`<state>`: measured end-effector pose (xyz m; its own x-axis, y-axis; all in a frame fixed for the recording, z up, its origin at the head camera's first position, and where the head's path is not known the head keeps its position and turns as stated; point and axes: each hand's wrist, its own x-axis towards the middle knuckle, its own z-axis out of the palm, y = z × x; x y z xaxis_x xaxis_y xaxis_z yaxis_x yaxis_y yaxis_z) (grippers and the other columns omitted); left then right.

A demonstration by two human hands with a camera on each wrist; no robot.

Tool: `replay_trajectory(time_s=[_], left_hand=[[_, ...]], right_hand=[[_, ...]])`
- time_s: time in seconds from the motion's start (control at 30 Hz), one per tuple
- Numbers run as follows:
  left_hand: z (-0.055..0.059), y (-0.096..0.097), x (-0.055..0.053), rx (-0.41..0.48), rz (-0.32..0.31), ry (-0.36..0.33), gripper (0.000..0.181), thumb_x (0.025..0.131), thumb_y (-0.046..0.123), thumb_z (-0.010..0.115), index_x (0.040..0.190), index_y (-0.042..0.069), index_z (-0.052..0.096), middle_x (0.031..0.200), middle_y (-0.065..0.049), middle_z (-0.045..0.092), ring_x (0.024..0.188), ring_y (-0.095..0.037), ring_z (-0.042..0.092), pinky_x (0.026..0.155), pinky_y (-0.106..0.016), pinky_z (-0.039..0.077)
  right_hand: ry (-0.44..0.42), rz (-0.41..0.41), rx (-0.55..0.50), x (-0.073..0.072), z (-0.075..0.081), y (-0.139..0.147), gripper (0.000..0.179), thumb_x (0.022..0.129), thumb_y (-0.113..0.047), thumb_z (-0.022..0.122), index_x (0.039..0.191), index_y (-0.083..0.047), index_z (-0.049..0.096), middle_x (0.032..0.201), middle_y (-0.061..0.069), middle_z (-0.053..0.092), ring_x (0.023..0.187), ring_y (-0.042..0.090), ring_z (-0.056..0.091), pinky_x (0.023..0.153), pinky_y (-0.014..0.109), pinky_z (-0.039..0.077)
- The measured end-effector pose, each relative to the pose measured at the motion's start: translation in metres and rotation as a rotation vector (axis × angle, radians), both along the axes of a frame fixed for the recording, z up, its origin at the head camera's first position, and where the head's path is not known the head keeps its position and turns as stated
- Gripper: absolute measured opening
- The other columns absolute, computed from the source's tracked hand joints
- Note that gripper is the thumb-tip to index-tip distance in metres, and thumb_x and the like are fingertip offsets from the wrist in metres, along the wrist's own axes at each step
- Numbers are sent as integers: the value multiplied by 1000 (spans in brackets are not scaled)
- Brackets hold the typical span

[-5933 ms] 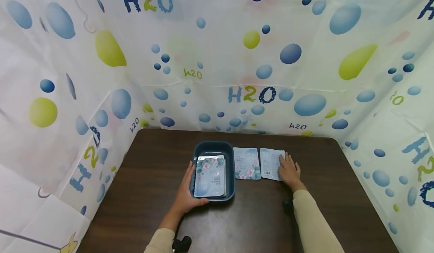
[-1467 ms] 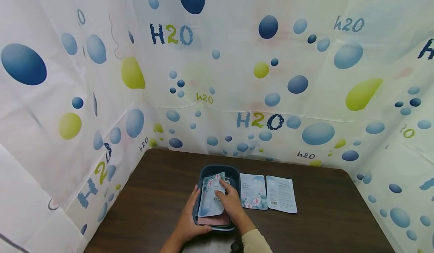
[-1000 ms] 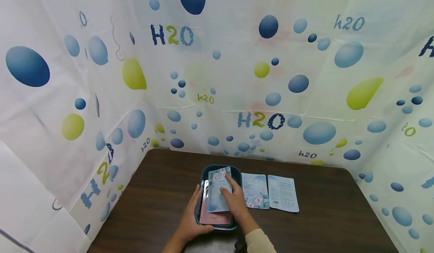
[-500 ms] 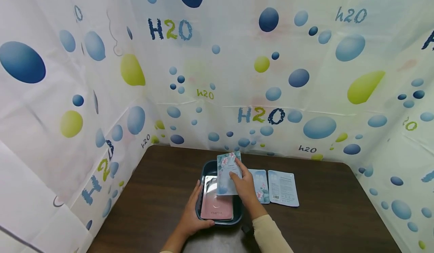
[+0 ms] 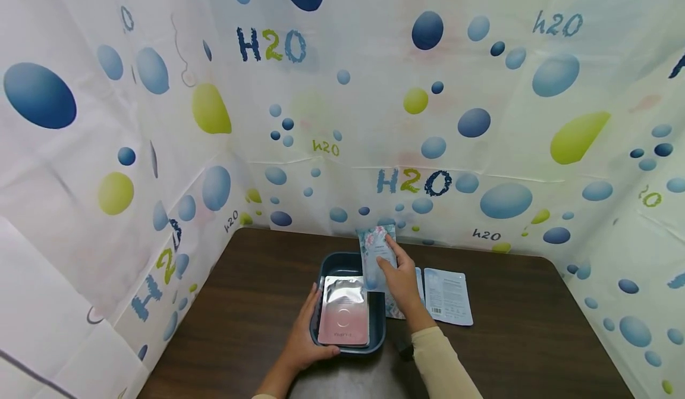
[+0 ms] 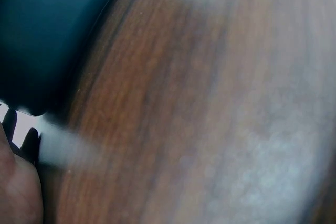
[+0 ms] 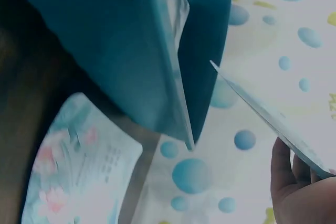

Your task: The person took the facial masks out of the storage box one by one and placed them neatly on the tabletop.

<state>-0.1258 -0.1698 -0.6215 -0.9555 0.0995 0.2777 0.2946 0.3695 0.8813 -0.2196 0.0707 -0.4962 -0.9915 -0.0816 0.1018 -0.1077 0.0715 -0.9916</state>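
My right hand (image 5: 402, 277) pinches a flowered sheet mask packet (image 5: 374, 250) between thumb and fingers, raised above the right rim of the dark blue tray (image 5: 379, 333). In the right wrist view that packet (image 7: 262, 116) shows edge-on, tilted, above the fingers. A pink and silver packet (image 5: 344, 321) lies face up in the tray. My left hand (image 5: 302, 336) rests against the tray's near left corner, fingers along the left side, thumb along the front. The left wrist view shows the tray's outer wall (image 6: 47, 30) beside part of the hand.
Right of the tray, a flowered packet (image 5: 393, 308) lies on the dark wooden table (image 5: 514, 321), partly hidden by my right hand. Beside it lies a packet with its printed back up (image 5: 448, 297). A patterned white curtain (image 5: 321, 90) stands behind and around the table.
My right hand, earlier at the packet on the far right, has taken the flowered packet from the tray and moved it up and right, uncovering the pink packet. My left hand stays at the tray.
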Motion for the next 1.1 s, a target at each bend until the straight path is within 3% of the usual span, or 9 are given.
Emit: replay_trajectory(time_s=[0.17,0.47,0.6,0.7,0.8,0.93,1.1], left_hand=[[0,-1,3,1,-7,4,133,53,31,98,162,10,26,174,-4,13,153,-46,23,111,-75,28],[-2,-2,3,2,-4,9,133,52,29,98,162,11,26,174,-4,13,153,-46,23,111,-74,29],[-2,-1,2,1,3,6,133,52,29,99,162,11,27,174,-4,14,154,-45,23,112,-74,29],[-2,0,2,-3,5,2,133,52,31,99,162,11,27,174,-4,14,154,-42,23,112,-73,29],[-1,0,2,-2,1,0,133,52,31,99,163,12,26,174,-4,14,155,-40,23,113,-71,30],[0,0,1,0,4,15,133,52,31,99,162,11,27,174,-3,15,155,-39,24,114,-67,31],[0,0,0,-6,11,19,133,52,32,99,162,12,28,173,-2,16,154,-40,26,114,-67,32]], right_hand=[[-16,-25,-7,-2,8,13,59,103,-14,57,159,-22,38,167,9,34,145,31,45,116,53,39],[-19,-97,36,-14,10,41,58,104,-16,56,159,-21,38,169,6,28,144,29,44,115,50,41],[-24,-122,43,-19,15,54,60,104,-17,58,159,-23,37,169,2,29,144,26,44,106,29,49],[-29,-143,44,-22,20,65,60,103,-17,59,159,-24,37,169,1,30,144,26,44,97,16,49],[-31,-167,57,-25,25,77,61,104,-16,58,160,-23,36,169,1,30,145,26,43,107,25,48],[-33,-204,57,-28,31,92,60,104,-12,56,160,-21,36,169,1,29,147,24,41,119,43,37],[-37,-249,48,-31,36,112,58,104,-10,54,159,-21,37,170,-3,27,150,20,36,122,44,33]])
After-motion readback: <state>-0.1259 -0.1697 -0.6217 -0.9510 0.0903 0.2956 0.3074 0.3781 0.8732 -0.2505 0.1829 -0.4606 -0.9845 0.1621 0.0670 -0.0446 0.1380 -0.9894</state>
